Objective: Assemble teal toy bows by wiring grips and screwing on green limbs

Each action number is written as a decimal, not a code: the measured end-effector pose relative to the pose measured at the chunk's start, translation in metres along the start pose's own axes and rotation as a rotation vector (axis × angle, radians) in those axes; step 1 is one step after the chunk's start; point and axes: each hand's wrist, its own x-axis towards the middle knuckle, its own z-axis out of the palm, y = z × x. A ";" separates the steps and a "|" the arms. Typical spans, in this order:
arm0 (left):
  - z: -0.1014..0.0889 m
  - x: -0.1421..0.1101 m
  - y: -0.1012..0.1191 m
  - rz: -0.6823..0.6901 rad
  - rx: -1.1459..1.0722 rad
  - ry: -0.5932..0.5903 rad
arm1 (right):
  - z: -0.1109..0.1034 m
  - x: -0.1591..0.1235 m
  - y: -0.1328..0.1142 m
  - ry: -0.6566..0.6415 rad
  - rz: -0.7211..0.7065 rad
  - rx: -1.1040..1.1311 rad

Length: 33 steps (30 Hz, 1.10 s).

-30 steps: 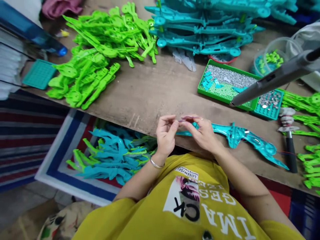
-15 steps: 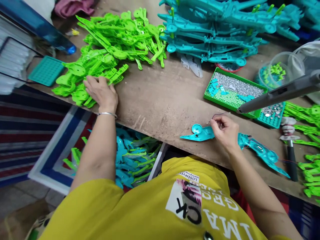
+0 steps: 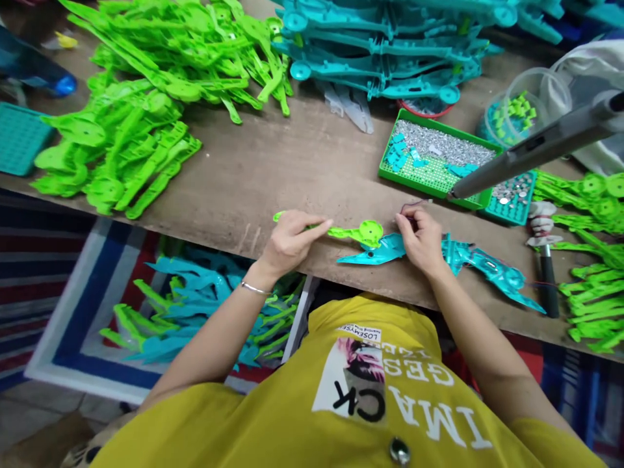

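Observation:
My left hand (image 3: 288,242) pinches a lime-green plastic part (image 3: 371,233) with a round disc at one end. That disc overlaps the left section of a long teal plastic part (image 3: 377,250), which lies along the table's front edge. Over the teal part's middle rests my right hand (image 3: 423,239), its thumb and fingers closed on a thin dark wire (image 3: 413,205). Beneath this hand, part of the teal piece is hidden. More of it, with small fittings, shows to the right of the hand.
Green parts (image 3: 160,65) are heaped at the left, teal parts (image 3: 380,45) at the back. A green tray (image 3: 390,172) of small metal pieces stands beside a teal tray (image 3: 511,211). Over them slants a grey rod-shaped tool (image 3: 531,153). A black-handled tool (image 3: 548,286) lies at right.
My left hand has come away from the green pile with a green part and moved right to the teal part. My right hand stays over the teal part. The view has shifted.

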 end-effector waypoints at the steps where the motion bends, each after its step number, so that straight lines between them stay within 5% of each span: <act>1: 0.007 0.001 0.005 0.062 -0.007 -0.031 | 0.000 -0.001 0.001 -0.005 -0.012 -0.007; 9: 0.016 0.006 0.007 0.312 -0.010 -0.142 | -0.020 -0.010 0.014 -0.065 -0.026 -0.025; 24: 0.019 0.038 0.000 0.281 0.137 -0.338 | -0.035 -0.013 0.017 -0.220 -0.015 0.009; 33: 0.028 0.055 0.003 0.313 0.145 -0.320 | -0.039 -0.010 0.015 -0.322 -0.013 0.040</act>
